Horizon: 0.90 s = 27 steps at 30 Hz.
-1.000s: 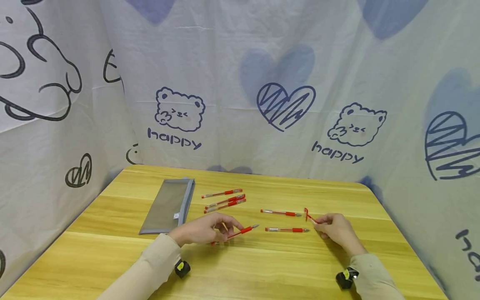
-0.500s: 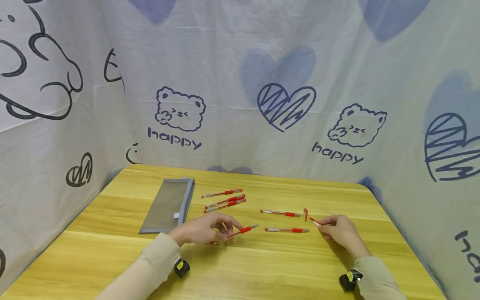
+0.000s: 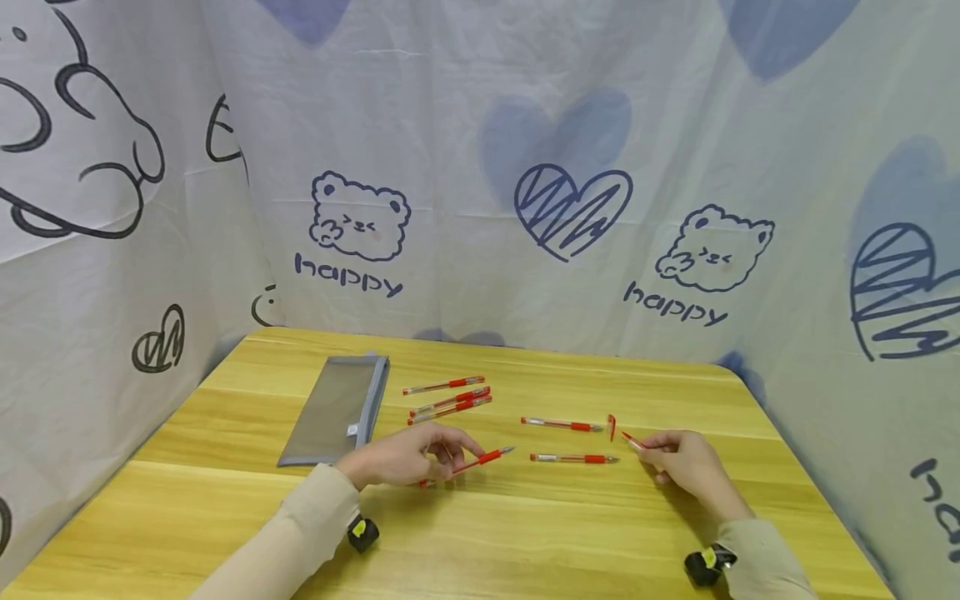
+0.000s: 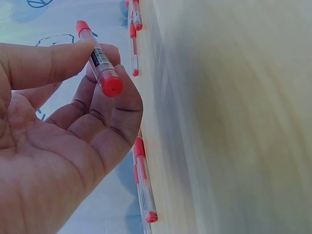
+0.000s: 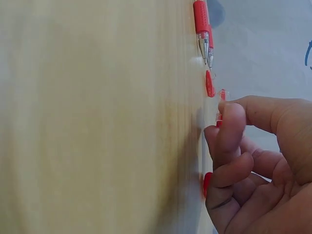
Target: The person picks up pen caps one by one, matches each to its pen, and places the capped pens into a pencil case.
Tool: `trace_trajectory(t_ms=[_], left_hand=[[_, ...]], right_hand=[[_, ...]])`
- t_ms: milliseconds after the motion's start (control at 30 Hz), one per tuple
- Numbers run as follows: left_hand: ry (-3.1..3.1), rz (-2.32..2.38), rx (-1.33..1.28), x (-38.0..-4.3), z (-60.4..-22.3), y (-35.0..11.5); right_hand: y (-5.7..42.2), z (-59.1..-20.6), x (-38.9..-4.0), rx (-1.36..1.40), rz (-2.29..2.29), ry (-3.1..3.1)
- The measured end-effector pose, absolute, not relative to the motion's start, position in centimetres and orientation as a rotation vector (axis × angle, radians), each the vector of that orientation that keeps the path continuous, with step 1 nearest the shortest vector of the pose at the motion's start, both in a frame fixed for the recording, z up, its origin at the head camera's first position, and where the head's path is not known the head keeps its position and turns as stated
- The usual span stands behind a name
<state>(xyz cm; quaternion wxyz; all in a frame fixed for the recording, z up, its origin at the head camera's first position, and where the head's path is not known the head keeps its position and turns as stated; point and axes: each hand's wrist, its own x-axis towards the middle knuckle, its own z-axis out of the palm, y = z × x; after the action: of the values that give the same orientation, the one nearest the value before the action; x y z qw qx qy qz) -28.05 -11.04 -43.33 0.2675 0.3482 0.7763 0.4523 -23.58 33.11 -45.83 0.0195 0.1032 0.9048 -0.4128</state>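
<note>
The head view shows a pale cloth (image 3: 450,125) with bear and heart drawings around a wooden desk (image 3: 487,542). A grey pouch (image 3: 330,408) lies on the desk's left part. The hands are well apart: the left hand (image 3: 408,457) pinches a red pen (image 3: 491,457) between thumb and fingers, its tip bare; the right hand (image 3: 688,462) pinches a small red-and-clear piece (image 3: 632,440). Three red pens (image 3: 452,410) lie right of the pouch; two uncapped pens (image 3: 573,459) lie between the hands. A loose red cap (image 3: 611,427) sits just beside the farther one's tip.
</note>
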Motion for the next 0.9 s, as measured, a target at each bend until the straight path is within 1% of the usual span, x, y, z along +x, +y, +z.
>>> trace_trajectory(t_ms=[300, 900], left_hand=[[2.140, 1.180, 0.984, -28.3, -43.2, -11.2], [2.125, 1.190, 0.972, -28.3, -43.3, -11.3]], right_hand=[[32.6, -45.4, -23.1, 0.305, -1.351, 2.767], [29.8, -44.0, -22.3, 0.157, -1.347, 2.808]])
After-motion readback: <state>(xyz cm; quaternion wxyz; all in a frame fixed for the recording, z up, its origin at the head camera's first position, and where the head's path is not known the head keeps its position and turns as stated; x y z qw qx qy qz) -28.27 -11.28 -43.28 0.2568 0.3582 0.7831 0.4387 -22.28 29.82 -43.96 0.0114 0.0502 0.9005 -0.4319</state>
